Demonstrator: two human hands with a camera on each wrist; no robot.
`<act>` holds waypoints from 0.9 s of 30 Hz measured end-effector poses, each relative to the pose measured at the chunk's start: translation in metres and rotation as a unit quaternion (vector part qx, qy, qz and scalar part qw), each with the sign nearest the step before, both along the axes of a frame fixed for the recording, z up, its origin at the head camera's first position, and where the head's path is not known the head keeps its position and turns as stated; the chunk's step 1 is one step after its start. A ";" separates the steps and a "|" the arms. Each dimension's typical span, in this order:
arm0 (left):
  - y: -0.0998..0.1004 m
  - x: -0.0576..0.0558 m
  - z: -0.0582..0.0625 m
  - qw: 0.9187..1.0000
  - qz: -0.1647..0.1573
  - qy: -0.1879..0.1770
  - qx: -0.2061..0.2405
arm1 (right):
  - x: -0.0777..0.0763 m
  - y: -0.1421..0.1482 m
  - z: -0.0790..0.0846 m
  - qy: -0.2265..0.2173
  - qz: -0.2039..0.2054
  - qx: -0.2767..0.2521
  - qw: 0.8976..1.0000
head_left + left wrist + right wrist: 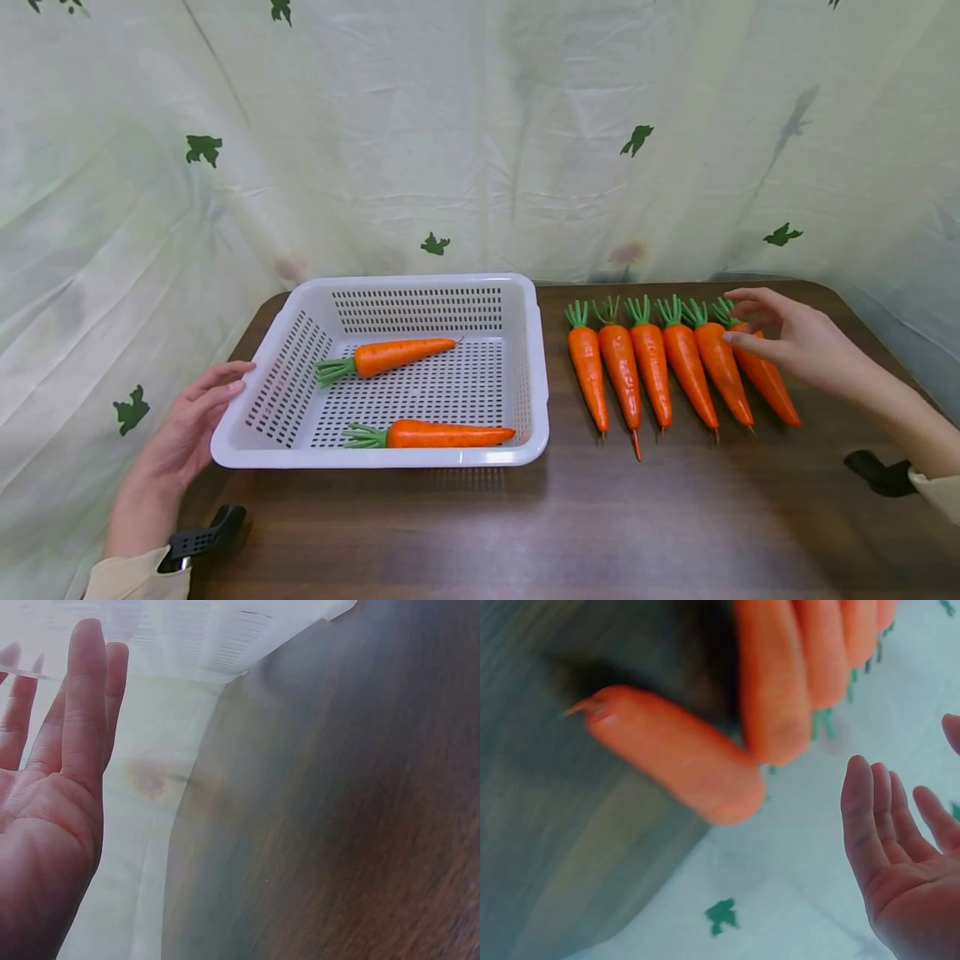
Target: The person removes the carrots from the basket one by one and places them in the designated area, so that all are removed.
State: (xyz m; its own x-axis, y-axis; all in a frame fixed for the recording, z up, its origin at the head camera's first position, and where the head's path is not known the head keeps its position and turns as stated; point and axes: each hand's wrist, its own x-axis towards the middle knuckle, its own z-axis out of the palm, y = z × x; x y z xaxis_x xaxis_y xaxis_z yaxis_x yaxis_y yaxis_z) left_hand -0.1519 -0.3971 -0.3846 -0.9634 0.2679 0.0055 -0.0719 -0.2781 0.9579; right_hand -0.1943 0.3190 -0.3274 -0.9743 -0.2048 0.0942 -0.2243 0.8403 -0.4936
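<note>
A white plastic basket (450,457) with slotted walls sits on the left of the table. Inside it lie two carrots, one toward the back (401,356) and one along the front (450,433), their green stem ends pointing left. My left hand (187,425) touches the basket's left rim; the left wrist view shows its fingers (84,712) extended against the basket wall. On the right, several carrots (651,375) lie side by side, stems toward the back. Over the rightmost carrot (771,387) hovers my right hand (802,337), its fingers apart and nothing in its grasp.
The dark brown wooden table (525,533) has rounded back corners. A pale curtain (480,167) with green leaf shapes hangs right behind it and along the sides. Black wrist straps (206,537) show near both cuffs.
</note>
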 end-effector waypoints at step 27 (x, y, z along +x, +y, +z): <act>0.000 0.000 0.001 1.000 -0.005 -0.005 0.011 | 0.005 -0.101 0.025 0.017 0.177 -0.018 0.984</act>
